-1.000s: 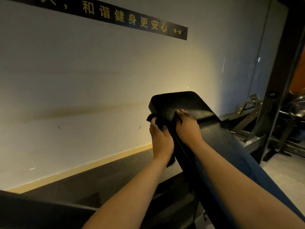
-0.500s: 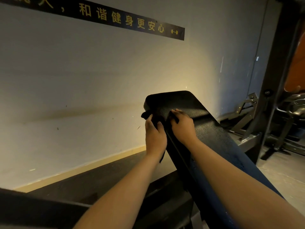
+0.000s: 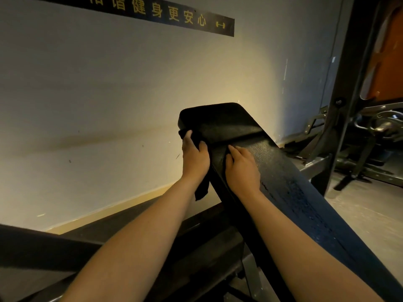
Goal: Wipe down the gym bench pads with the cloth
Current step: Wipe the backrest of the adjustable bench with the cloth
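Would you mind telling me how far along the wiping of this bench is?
Looks done: the long black textured bench pad shows damp streaks along its lower top face. In hand: the left hand holds the dark cloth against the pad's left side edge near the upper end, while the right hand rests flat on top. Left: the upper end's top looks dry.

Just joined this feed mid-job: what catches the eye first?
The black bench pad slanting up through the middle, with both hands near its top end. The left hand grips a dark cloth against the pad's left edge, its tail hanging down; the right hand rests flat on the pad. A black strip with yellow characters crosses the wall above.
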Demonstrator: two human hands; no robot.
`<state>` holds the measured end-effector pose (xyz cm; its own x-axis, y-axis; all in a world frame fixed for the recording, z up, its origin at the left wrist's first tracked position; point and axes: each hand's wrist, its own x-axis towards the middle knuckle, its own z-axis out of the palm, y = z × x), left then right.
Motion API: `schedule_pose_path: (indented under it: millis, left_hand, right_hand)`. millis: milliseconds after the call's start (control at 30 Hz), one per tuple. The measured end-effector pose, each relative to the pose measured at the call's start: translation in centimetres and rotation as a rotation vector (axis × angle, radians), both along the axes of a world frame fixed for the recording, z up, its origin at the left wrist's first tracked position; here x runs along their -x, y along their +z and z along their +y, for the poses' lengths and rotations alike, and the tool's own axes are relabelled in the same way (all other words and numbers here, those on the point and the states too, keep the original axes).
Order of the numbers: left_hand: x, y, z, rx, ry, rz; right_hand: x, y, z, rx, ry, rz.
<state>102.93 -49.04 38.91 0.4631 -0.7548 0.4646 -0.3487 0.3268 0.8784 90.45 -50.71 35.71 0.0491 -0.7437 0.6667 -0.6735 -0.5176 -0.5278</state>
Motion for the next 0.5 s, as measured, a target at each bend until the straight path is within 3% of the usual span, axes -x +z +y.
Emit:
schedule_pose_path:
  millis: [133, 333, 500]
  left_hand:
    - [1.5, -2.4, 1.0, 0.038, 0.056, 0.015]
    - [5.2, -8.6, 5.8, 0.097, -0.009, -0.231]
    - [4.8, -6.6, 4.7, 0.029, 0.037, -0.228]
  right_hand:
    - [0.5, -0.2, 0.0, 0.006, 0.027, -0.028]
    - [2.0, -0.4, 1.0, 0.026, 0.021, 0.113]
    - [1.8, -1.4, 2.0, 0.027, -0.033, 0.086]
